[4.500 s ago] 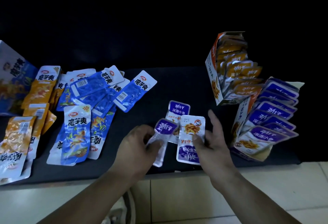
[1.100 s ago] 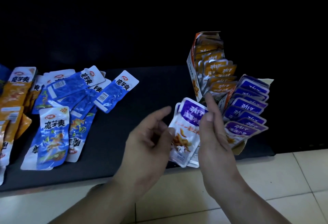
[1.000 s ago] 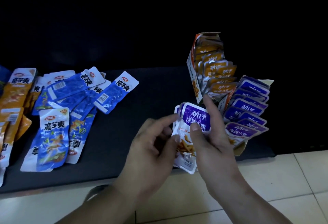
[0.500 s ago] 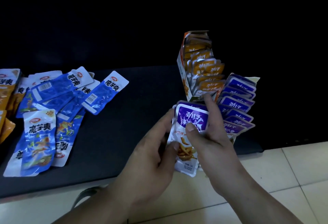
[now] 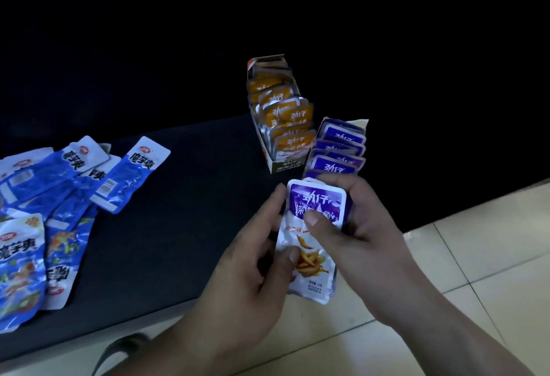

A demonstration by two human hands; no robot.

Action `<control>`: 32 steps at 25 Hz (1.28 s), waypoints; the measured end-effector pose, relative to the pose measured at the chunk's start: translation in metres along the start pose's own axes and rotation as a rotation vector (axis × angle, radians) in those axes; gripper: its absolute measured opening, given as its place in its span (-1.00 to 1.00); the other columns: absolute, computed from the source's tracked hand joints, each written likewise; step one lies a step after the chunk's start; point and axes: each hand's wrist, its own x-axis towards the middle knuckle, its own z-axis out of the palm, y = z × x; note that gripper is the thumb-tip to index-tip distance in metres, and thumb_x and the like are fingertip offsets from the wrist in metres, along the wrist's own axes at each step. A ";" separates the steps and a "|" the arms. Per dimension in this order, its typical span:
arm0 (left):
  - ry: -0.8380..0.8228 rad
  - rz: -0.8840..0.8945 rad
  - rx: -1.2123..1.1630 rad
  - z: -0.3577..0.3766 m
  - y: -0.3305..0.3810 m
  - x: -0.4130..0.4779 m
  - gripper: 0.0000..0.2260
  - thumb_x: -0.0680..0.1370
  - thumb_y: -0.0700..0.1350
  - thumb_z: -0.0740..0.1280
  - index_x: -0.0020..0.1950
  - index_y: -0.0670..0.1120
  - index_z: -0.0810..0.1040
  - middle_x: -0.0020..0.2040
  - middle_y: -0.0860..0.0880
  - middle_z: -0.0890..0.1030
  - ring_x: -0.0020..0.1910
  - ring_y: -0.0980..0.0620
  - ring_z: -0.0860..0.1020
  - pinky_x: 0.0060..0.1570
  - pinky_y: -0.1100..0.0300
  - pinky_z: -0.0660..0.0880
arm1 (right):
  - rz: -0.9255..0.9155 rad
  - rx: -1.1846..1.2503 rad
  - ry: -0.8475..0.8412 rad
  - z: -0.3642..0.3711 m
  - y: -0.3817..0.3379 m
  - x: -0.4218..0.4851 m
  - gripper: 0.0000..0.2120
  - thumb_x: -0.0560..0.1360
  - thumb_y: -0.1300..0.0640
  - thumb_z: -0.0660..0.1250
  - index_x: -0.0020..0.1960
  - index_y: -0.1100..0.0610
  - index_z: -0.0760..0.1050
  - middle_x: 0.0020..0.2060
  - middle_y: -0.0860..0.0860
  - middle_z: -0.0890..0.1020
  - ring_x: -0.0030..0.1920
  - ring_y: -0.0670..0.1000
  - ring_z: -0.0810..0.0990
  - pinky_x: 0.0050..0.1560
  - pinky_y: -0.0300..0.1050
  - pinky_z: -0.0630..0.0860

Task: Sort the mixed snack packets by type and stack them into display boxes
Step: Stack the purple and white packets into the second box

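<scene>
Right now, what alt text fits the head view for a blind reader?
The left hand and right hand hold a small stack of purple packets over the dark table edge, just before a box of matching packets. A box of orange packets stands beside it; blue packets lie loose at left.
</scene>
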 end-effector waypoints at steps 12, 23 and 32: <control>-0.041 0.101 0.133 0.011 0.009 0.050 -0.26 0.59 -0.25 0.43 0.57 0.31 0.19 0.17 0.16 0.59 0.14 0.06 0.65 -0.04 0.18 0.67 | -0.148 -0.195 -0.070 -0.055 -0.024 0.019 -0.49 0.46 0.24 0.55 0.22 -0.25 0.51 0.11 -0.16 0.67 0.13 -0.11 0.69 -0.12 -0.15 0.69; 0.184 -0.005 0.374 0.006 -0.061 0.043 -0.51 0.55 -0.09 0.49 0.46 0.08 0.49 0.10 0.21 0.49 -0.06 0.10 0.60 -0.14 0.37 0.54 | -0.356 -0.408 0.054 -0.037 0.032 0.026 -0.50 0.53 0.08 0.48 0.35 -0.23 0.36 0.32 -0.28 0.47 0.38 -0.11 0.50 0.00 0.00 0.71; 0.171 0.094 0.299 0.009 -0.059 0.046 -0.60 0.62 -0.14 0.40 0.44 0.10 0.51 0.08 0.16 0.49 -0.05 0.05 0.62 -0.10 0.17 0.62 | -0.544 -0.668 0.195 -0.033 0.050 0.038 -0.55 0.53 0.03 0.49 0.38 -0.04 0.46 0.29 -0.01 0.43 0.39 -0.04 0.45 0.00 0.06 0.69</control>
